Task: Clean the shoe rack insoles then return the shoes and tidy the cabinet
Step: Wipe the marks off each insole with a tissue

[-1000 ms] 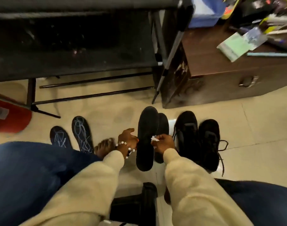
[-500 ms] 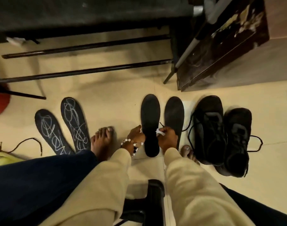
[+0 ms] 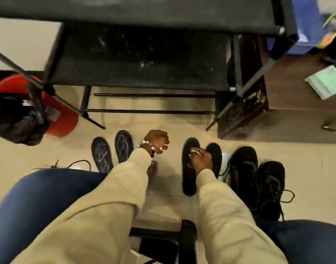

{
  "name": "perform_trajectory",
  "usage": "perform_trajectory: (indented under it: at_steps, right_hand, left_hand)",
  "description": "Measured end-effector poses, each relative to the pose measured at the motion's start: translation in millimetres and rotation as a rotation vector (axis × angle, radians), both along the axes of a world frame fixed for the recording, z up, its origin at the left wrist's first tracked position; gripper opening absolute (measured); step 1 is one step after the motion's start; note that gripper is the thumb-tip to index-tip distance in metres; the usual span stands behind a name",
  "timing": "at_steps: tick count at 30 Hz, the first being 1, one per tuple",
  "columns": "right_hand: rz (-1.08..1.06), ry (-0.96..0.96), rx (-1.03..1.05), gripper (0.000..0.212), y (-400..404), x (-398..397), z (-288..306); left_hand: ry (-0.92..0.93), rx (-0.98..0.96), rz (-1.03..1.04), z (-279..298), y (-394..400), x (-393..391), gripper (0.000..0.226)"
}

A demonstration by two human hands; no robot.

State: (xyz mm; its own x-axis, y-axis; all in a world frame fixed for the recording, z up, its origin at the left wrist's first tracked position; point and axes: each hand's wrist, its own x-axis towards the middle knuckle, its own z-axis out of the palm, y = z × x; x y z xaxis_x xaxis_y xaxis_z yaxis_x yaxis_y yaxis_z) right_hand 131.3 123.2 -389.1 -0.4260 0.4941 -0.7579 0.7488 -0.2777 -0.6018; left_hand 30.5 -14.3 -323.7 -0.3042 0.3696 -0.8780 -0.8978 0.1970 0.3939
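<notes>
Two plain black insoles lie side by side on the floor, the longer one left of the shorter one. My right hand rests on the longer insole, closed on a small white wipe. My left hand, with a bead bracelet, hovers over bare floor, fingers curled, holding nothing visible. Two more insoles with white scribbles lie to the left. A pair of black lace-up shoes stands at the right.
The black shoe rack stands ahead, its lower bars over the floor. A red bucket with a dark bag sits at the left, a tripod leg crossing it. A brown wooden cabinet with papers stands at the right. A black stool is below me.
My left hand has let go of the long insole and moved up and left over the floor. My right hand has slid forward along the insole with the wipe. The view tilted up.
</notes>
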Motion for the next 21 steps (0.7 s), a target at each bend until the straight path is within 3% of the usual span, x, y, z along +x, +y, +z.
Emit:
perform_trajectory:
  at_steps: [5, 6, 7, 9, 12, 14, 17, 19, 21]
  right_hand:
    - [0.234, 0.090, -0.102, 0.011, -54, -28, 17]
    - [0.289, 0.079, -0.103, 0.011, -65, -34, 13]
    - [0.336, 0.062, -0.099, 0.012, -75, -39, 6]
    - [0.413, 0.022, -0.070, 0.014, -98, -50, -16]
    - [0.530, 0.001, -0.035, 0.013, -131, -65, -49]
    - [0.632, -0.006, -0.053, 0.008, -153, -74, -75]
    - [0.745, -0.009, -0.079, 0.021, -179, -83, -109]
    - [0.766, -0.031, -0.089, 0.013, -192, -89, -133]
    - [0.786, -0.073, -0.072, 0.021, -206, -92, -153]
  left_hand:
    - [-0.002, 0.008, 0.474, 3, -77, -9, 0.024]
    - [0.066, -0.094, 0.475, -8, -93, -8, 0.027]
    - [0.176, -0.284, 0.361, -22, -107, -8, 0.029]
    - [0.399, -0.733, -0.070, -61, -139, -9, 0.033]
    - [0.423, -0.972, -0.432, -102, -164, -12, 0.039]
    - [0.413, -0.969, -0.471, -128, -174, -17, 0.037]
    - [0.352, -0.948, -0.453, -158, -179, -16, 0.035]
    - [0.275, -0.936, -0.320, -181, -184, -16, 0.035]
    - [0.153, -0.867, -0.073, -206, -189, -14, 0.037]
